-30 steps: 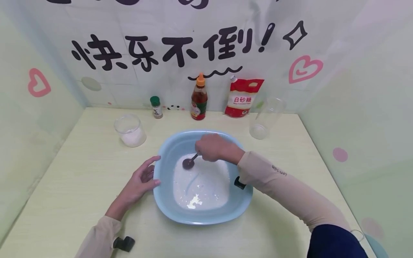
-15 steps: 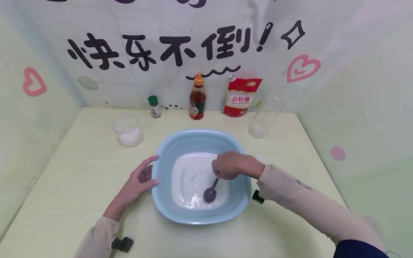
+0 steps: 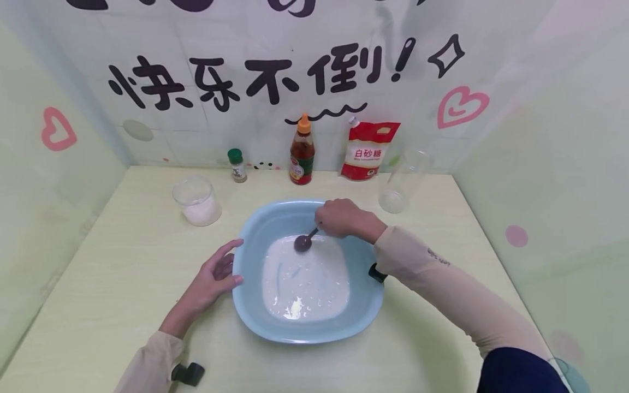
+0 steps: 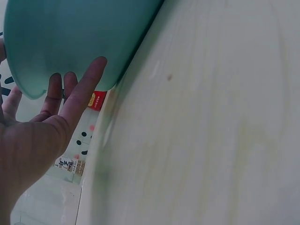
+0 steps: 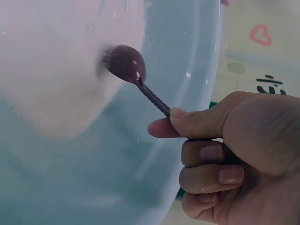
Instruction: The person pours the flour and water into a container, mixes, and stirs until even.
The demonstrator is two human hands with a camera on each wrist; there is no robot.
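Observation:
A pale blue plastic basin (image 3: 250, 322) holds a layer of white liquid (image 3: 304, 289). My right hand (image 3: 344, 217) grips the handle of a dark brown spoon (image 3: 302, 243), its bowl at the far part of the liquid. In the right wrist view, thumb and forefinger pinch the ridged spoon handle, and the other fingers curl into the palm. My left hand (image 3: 211, 278) rests against the basin's left side with thumb and forefinger at the rim. Its fingers (image 4: 89, 82) spread, fairly straight, along the outer wall in the left wrist view.
Left of the basin stands a glass jar (image 3: 199, 204) of white powder. Along the back wall are a green-capped shaker (image 3: 237, 166), an orange-capped sauce bottle (image 3: 302, 155) and a red sugar pouch (image 3: 366, 150). A tall clear glass (image 3: 395, 194) stands at the back right.
My right hand has swept the spoon from the far left toward the near right of the basin, then back to the far side. The left hand keeps its place at the basin.

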